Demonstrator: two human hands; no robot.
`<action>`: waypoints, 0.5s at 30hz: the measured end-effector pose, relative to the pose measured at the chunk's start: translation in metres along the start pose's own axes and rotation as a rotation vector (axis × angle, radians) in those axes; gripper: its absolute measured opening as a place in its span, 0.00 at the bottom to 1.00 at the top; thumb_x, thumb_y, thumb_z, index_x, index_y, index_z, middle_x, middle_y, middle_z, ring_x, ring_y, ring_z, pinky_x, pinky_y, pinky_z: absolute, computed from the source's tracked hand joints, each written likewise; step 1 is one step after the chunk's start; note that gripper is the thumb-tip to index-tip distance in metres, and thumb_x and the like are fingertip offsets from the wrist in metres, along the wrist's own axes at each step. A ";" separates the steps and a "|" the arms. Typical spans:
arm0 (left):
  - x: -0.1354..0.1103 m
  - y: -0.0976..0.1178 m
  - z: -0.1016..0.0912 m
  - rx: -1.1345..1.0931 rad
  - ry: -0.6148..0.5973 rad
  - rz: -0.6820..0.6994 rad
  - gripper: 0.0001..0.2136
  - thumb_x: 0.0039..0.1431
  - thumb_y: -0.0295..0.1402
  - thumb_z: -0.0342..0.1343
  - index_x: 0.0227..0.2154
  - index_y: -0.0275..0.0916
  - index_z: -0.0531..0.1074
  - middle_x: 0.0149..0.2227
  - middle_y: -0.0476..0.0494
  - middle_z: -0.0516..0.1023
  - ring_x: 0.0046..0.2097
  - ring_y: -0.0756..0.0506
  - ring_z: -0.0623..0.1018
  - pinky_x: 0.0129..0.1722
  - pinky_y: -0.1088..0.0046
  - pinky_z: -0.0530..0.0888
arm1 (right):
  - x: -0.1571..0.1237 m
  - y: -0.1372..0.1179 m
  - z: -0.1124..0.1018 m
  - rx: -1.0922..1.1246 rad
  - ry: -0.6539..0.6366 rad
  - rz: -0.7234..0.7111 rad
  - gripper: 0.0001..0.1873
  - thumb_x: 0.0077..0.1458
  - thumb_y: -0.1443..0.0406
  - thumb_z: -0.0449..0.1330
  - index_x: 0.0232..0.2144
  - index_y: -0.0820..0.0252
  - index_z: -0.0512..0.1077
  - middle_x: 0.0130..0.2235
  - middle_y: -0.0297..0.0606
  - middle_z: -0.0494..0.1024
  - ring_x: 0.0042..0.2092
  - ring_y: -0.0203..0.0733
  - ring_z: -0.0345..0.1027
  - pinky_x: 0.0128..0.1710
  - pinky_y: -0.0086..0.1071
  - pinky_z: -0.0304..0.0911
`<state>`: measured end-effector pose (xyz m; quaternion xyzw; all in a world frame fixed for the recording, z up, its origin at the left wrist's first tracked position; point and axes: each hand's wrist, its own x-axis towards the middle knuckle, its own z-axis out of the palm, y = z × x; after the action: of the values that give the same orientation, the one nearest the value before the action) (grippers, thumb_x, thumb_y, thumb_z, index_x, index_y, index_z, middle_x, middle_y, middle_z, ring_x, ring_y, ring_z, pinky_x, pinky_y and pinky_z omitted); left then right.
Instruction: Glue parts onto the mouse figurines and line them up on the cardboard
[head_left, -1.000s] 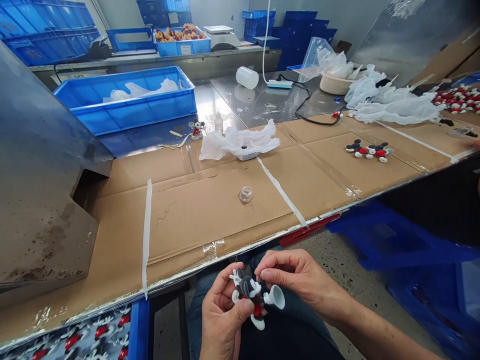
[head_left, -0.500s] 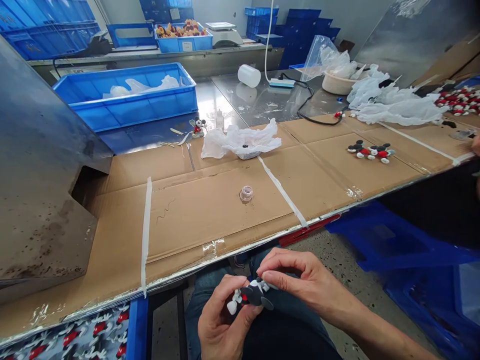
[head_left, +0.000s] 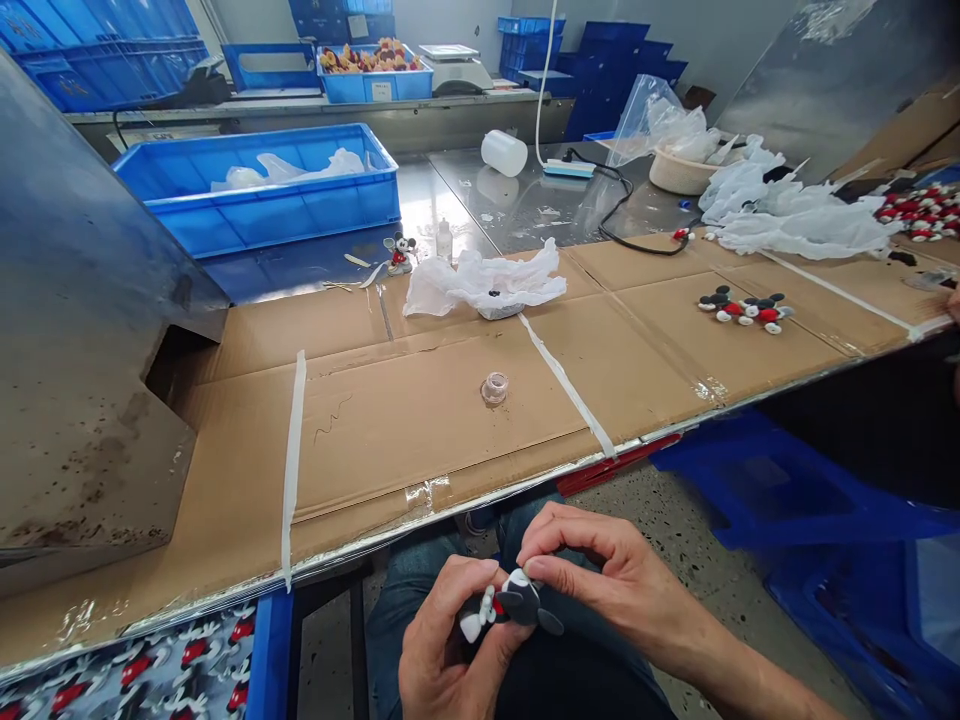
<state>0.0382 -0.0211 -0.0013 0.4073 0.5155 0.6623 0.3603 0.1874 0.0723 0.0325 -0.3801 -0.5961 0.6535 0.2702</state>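
Note:
Low in front of my lap, my left hand (head_left: 457, 640) grips a small mouse figurine (head_left: 517, 600) with round black ears, a white face and a bit of red on the body. It lies tilted between thumb and fingers, its white foot end to the left and its head to the right. Thumb and forefinger of my right hand (head_left: 592, 560) are pinched together at the figurine's face. Whatever sits between those fingertips is too small and covered to make out. On the cardboard above my hands stands a small clear round pot (head_left: 494, 388).
White plastic film (head_left: 487, 285) lies crumpled farther back, near another mouse figurine (head_left: 399, 252) and a clear dropper bottle (head_left: 444, 241). More figurines (head_left: 744, 308) lie at right. A metal housing (head_left: 90, 350) rises at left, above a blue crate (head_left: 271, 640) of figurines.
The figurine has turned slightly in my left hand, and its face shows more white. My right fingertips stay close to the face. The whole view has shifted a little.

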 end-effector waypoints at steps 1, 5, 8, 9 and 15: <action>0.002 0.000 -0.001 0.003 -0.015 0.005 0.14 0.55 0.30 0.68 0.45 0.45 0.77 0.34 0.49 0.80 0.36 0.49 0.76 0.34 0.76 0.73 | 0.000 0.000 0.000 -0.006 -0.001 -0.021 0.11 0.62 0.61 0.65 0.28 0.59 0.78 0.32 0.35 0.76 0.36 0.41 0.68 0.38 0.32 0.60; 0.009 -0.003 -0.008 0.036 -0.183 0.142 0.14 0.57 0.25 0.65 0.46 0.44 0.76 0.35 0.47 0.80 0.37 0.46 0.78 0.36 0.72 0.75 | -0.002 0.003 0.001 -0.008 -0.014 -0.116 0.10 0.64 0.62 0.64 0.30 0.58 0.78 0.33 0.35 0.76 0.36 0.40 0.68 0.38 0.31 0.60; 0.014 -0.007 -0.014 0.076 -0.271 0.252 0.17 0.57 0.21 0.64 0.47 0.42 0.74 0.36 0.45 0.81 0.37 0.45 0.79 0.36 0.69 0.77 | -0.004 0.007 0.001 0.049 0.063 -0.143 0.11 0.65 0.61 0.63 0.29 0.57 0.77 0.32 0.34 0.74 0.35 0.39 0.66 0.37 0.31 0.59; 0.015 -0.008 -0.016 0.090 -0.282 0.259 0.17 0.57 0.20 0.64 0.47 0.42 0.74 0.36 0.45 0.80 0.38 0.45 0.79 0.36 0.69 0.77 | -0.004 0.008 0.000 0.093 0.119 -0.133 0.12 0.65 0.60 0.63 0.29 0.57 0.76 0.32 0.33 0.73 0.36 0.39 0.65 0.38 0.30 0.59; 0.024 -0.012 -0.024 0.115 -0.362 0.333 0.17 0.58 0.21 0.63 0.49 0.39 0.73 0.37 0.43 0.80 0.38 0.45 0.79 0.37 0.70 0.79 | 0.001 0.006 -0.003 0.418 0.258 0.126 0.17 0.57 0.53 0.70 0.26 0.60 0.77 0.29 0.34 0.71 0.34 0.39 0.59 0.36 0.29 0.57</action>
<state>0.0076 -0.0064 -0.0127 0.6184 0.4050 0.5984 0.3090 0.1904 0.0740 0.0262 -0.4327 -0.3839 0.7242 0.3754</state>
